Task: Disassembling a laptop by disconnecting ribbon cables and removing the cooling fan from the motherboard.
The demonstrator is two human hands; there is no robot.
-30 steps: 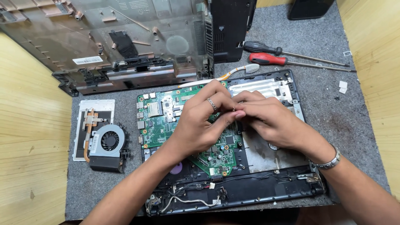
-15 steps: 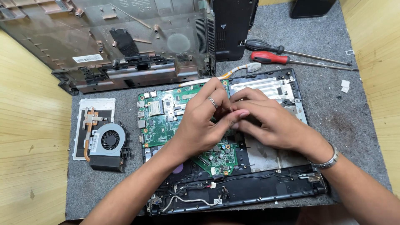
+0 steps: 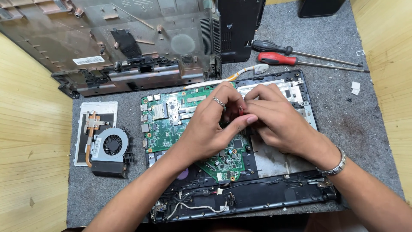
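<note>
Motherboard (image 3: 171,124): green circuit board, lying flat inside an opened black laptop base (image 3: 274,199) at the middle of a grey felt mat (image 3: 343,129).
Left hand (image 3: 210,126): resting over the board's centre, ring on one finger, fingers curled inward toward the right hand – grip narrow, pinching at something small and red, mostly hidden.
Right hand (image 3: 279,120): touching the left, fingertips bent down at the same spot; metal bracelet on the wrist; cannot tell what, if anything, is held.
Cooling fan (image 3: 109,146): just left of the base, with copper heat pipe, partly on a white card.
Bottom cover (image 3: 128,43): brownish shell, propped behind the board.
Toothbrush (image 3: 240,75): white and orange, beside the base's far edge.
Screwdrivers (image 3: 296,56): two – black-handled and red-handled – further back on the mat.
</note>
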